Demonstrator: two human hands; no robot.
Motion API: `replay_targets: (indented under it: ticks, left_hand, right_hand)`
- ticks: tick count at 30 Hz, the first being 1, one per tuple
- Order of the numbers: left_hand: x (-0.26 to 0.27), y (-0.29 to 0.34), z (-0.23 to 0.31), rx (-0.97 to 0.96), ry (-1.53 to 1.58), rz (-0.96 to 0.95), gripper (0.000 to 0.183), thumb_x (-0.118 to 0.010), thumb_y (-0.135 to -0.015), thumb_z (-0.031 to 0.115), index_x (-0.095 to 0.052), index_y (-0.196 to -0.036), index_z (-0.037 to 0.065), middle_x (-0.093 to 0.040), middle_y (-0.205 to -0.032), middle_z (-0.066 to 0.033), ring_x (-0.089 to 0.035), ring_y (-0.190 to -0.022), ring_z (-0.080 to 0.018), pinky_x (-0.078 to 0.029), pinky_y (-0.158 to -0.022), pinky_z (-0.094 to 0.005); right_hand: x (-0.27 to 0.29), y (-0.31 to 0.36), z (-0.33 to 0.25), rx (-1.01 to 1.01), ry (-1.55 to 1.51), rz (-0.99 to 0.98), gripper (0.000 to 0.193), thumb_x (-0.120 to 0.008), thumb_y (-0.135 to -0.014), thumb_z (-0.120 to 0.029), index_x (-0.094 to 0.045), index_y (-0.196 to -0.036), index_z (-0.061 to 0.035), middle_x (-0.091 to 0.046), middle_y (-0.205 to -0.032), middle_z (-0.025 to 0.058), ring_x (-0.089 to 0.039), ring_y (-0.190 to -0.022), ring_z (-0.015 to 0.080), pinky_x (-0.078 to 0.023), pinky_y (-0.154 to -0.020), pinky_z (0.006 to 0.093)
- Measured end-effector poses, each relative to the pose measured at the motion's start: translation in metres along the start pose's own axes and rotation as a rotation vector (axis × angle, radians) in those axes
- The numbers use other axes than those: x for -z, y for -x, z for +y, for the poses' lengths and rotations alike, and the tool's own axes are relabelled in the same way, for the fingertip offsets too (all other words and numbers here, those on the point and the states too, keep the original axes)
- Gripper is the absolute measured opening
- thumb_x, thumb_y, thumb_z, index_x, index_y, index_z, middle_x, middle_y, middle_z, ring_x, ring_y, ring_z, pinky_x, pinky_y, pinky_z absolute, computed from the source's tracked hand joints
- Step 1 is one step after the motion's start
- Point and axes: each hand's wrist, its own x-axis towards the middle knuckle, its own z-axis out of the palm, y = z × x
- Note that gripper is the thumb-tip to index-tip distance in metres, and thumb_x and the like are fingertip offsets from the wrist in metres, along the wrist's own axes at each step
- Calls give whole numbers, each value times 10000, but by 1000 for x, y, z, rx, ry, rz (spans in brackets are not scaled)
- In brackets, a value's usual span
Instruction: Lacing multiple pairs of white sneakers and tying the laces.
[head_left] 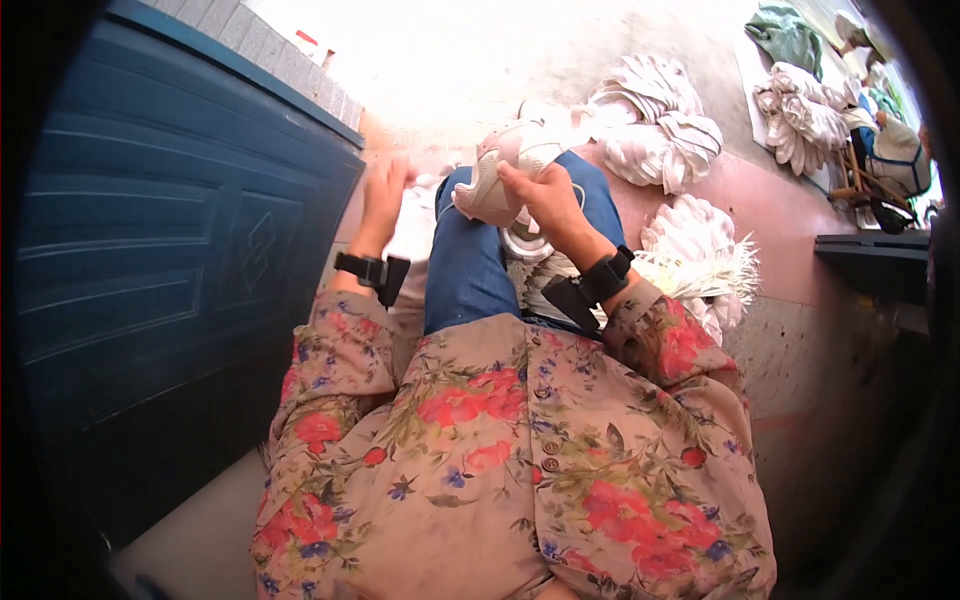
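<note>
My right hand (548, 203) grips a pale pink-and-white shoe upper (490, 196) above my lap, with the thumb on its near side. A thin light cord loops beside that hand. My left hand (384, 200) is raised to the left of the upper, apart from it. Its fingers are smeared by motion and glare, so what they hold, if anything, does not show. More white pieces (412, 230) lie between my left hand and my knee, washed out by the light. Under the upper, between my legs, there are further pale pieces, partly hidden.
Bundles of white shoe uppers (665, 150) lie on the floor ahead to the right. Another bundle (695, 235), with a spread of pale laces (715, 270), is by my right knee. A dark blue panelled door (180, 210) stands close on my left. More bundles (800, 115) sit far right.
</note>
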Motion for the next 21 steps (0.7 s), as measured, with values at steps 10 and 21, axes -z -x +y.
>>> replay_targets:
  ticks: [10,21]
  left_hand:
    - [12,64,-54,198,-236,-310,159,-554,-809,171,-564,-863,21,-517,-651,-3,-446,-544,-63,-381,-499,-230]
    - [-67,85,76,-634,-484,-602,473,-654,-666,135,-466,-1099,123,-501,-1049,-72,-547,-846,-272,-450,-640,-397]
  right_hand:
    - [37,21,-1,-240,-245,-193,216,-608,-797,-209,-583,-915,-29,-567,-758,4,-488,-579,54,-369,-475,193]
    - [101,53,41,-464,-204,195,157,-595,-802,-207,-545,-815,-59,-466,-562,-48,-350,-457,26,-273,-419,193]
